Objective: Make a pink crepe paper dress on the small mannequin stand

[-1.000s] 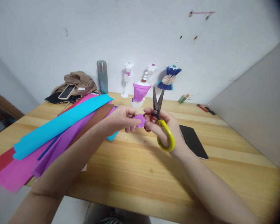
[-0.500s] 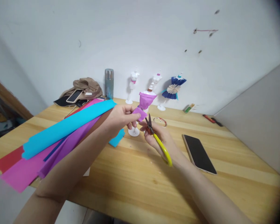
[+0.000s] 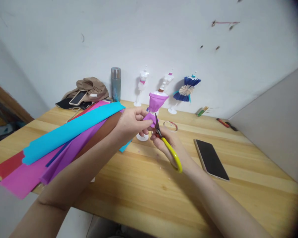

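Note:
Between its thumb and fingers, my left hand (image 3: 134,122) pinches a small purple piece of crepe paper (image 3: 150,119). My right hand (image 3: 167,142) grips yellow-handled scissors (image 3: 172,152), whose dark blades are at the right edge of that piece. Just behind the hands stands a small white mannequin wrapped in a purple paper top (image 3: 157,102); its round base (image 3: 142,137) shows below my left fingers. A blue paper scrap (image 3: 125,146) lies partly hidden behind my left wrist.
Long crepe paper strips, a blue one (image 3: 72,134) on top, lie left under my forearm. At the back stand a thermos (image 3: 116,84), a plain mannequin (image 3: 143,81) and one dressed in navy paper (image 3: 186,90). A phone (image 3: 211,159) and a tape roll (image 3: 171,126) lie right.
The scissor blades have moved up against the purple piece and closed from their parted position. My view has shifted slightly, and both hands remain close together.

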The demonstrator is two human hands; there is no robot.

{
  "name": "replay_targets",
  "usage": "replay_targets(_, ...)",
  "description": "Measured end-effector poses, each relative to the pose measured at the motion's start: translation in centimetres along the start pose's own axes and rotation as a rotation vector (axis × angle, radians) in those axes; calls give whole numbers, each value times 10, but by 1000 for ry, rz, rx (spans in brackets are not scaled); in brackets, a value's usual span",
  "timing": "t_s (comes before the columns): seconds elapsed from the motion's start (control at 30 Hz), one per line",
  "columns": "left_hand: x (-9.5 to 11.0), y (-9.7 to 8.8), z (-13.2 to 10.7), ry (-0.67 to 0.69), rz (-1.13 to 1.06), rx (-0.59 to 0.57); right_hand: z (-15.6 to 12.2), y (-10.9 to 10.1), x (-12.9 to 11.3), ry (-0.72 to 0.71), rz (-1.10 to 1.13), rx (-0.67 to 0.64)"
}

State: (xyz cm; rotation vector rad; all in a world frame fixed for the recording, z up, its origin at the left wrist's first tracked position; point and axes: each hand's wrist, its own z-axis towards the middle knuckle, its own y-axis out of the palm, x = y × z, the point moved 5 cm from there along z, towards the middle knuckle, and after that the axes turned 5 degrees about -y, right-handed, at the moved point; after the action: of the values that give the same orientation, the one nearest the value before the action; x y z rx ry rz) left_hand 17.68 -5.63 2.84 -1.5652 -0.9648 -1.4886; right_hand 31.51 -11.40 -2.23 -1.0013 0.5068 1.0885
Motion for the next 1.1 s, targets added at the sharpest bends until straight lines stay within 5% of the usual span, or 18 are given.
replay_targets(0.37,-5,1,4,73,-22,26,-4,-2,-9,40,27,-132)
replay_targets(1.1,0,-1,2,43,71,19,-4,0,-4,62,-34,-81)
